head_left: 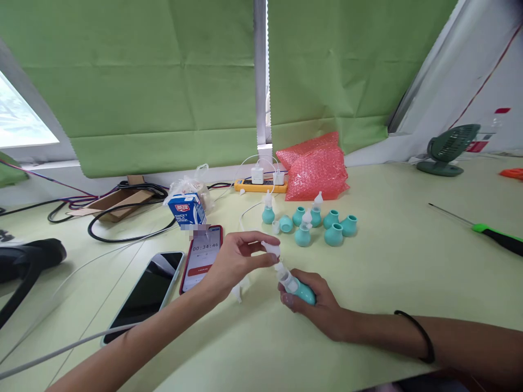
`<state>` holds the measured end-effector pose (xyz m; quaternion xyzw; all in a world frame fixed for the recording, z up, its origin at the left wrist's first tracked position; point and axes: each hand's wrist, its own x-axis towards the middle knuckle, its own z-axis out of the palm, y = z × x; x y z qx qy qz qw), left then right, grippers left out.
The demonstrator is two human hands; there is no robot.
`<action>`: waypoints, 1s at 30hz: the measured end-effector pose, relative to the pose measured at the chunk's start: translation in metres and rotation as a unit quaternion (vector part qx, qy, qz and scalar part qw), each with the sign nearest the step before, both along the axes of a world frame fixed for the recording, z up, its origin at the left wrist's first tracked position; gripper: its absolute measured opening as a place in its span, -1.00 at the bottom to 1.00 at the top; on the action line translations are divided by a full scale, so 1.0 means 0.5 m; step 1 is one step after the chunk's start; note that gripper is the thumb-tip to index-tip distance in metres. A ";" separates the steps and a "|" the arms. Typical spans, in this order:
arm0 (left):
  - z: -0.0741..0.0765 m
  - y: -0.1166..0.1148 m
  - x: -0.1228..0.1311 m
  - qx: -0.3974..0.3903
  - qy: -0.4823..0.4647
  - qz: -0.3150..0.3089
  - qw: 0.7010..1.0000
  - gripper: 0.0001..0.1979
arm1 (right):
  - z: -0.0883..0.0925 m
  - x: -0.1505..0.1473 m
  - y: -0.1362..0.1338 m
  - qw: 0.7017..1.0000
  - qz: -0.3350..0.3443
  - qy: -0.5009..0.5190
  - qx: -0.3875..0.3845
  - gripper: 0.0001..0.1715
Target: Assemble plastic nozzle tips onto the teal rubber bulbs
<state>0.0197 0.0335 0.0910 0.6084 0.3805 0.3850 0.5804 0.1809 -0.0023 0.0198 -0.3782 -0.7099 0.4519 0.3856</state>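
Observation:
Between the thumb and fingers of my left hand [237,258] is a translucent white nozzle tip [271,249]. My right hand [316,302] is wrapped round a teal bulb [304,293], which lies tilted with a clear plastic tube piece [288,279] on its upper left end. The nozzle tip is close above that clear piece; whether they touch, I cannot tell. Behind my hands stand several open teal bulbs [334,234], and some others carry clear tops, like the front one [303,236]. Another clear tip [237,293] lies partly behind my left wrist.
Two phones, one dark [149,291] and one showing a timer [204,247], lie at left near a blue carton [187,211]. Farther back are a power strip [261,186] and red bubble wrap [316,171]. A screwdriver [486,230] and fan [449,147] are right.

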 end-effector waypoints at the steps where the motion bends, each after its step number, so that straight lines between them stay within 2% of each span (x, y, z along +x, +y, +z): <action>1: 0.004 -0.006 -0.003 -0.014 0.002 -0.003 1.000 -0.79 | -0.002 -0.001 0.002 1.000 0.001 0.015 -0.015 -0.74; 6: 0.003 -0.011 -0.007 -0.035 0.023 -0.035 0.999 -0.75 | -0.012 -0.006 0.002 0.998 -0.006 0.037 -0.046 -0.73; 11: 0.001 -0.001 -0.014 0.026 0.069 -0.066 0.995 -0.80 | -0.012 -0.005 -0.001 0.996 0.004 0.048 -0.075 -0.70; 17: 0.014 0.001 -0.025 0.032 0.101 -0.108 0.988 -0.84 | -0.009 -0.005 -0.004 0.996 -0.003 0.049 -0.068 -0.69; 21: 0.012 0.004 -0.025 0.036 0.103 -0.115 0.987 -0.83 | -0.010 -0.004 -0.003 0.997 0.002 0.047 -0.065 -0.68; 25: -0.003 0.005 -0.017 0.036 0.062 -0.087 0.994 -0.85 | -0.010 -0.004 -0.001 0.997 0.004 0.053 -0.055 -0.67; 30: -0.019 0.006 -0.008 0.038 0.051 -0.032 0.997 -0.83 | -0.010 -0.008 0.002 0.997 -0.029 0.045 -0.056 -0.65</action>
